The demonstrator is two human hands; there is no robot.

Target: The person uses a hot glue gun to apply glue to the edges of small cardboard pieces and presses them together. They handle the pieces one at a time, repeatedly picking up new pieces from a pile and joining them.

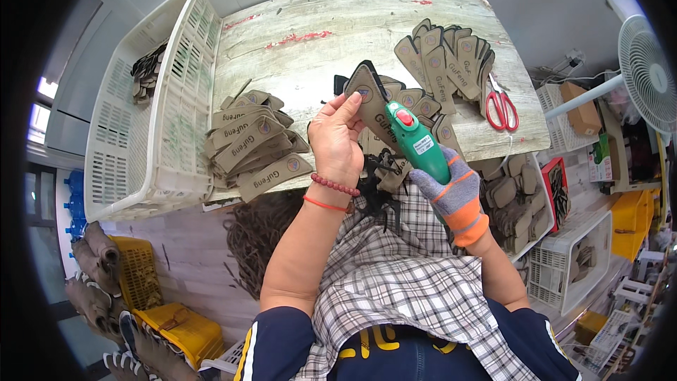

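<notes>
My bare left hand, with a red bead bracelet and a red cord at the wrist, pinches a brown fabric piece edged in black. My right hand wears a grey and orange glove and is wrapped round a green handheld power tool with a red button. The tool's front end lies against the right edge of the fabric piece; its tip cannot be made out. Beneath both hands, black scraps hang over a checked apron. More brown pieces lie just behind the tool.
Brown fabric pieces are piled at the left and far right of the worn table. Red-handled scissors lie at its right edge. A white crate stands left; a fan and a bin of brown pieces are right.
</notes>
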